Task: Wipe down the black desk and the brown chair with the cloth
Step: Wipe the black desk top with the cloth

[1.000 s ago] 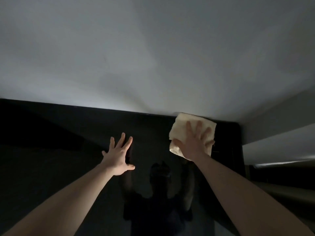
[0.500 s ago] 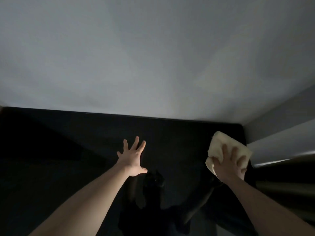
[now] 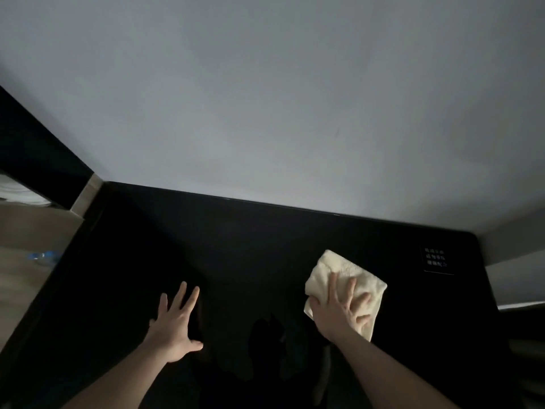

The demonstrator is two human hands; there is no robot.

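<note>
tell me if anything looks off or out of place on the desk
Nothing stands out. The black desk holds only a small sign near its far right corner; the right hand presses the cloth flat.

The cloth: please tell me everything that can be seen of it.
The cloth is cream, a soft terry fabric by its looks, folded into a rough square pad. It lies flat on the glossy black desk, toward its right side, left of a small label with white text. The right hand presses on it, palm down, fingers spread, covering its near part. The left hand is apart from it.
</note>
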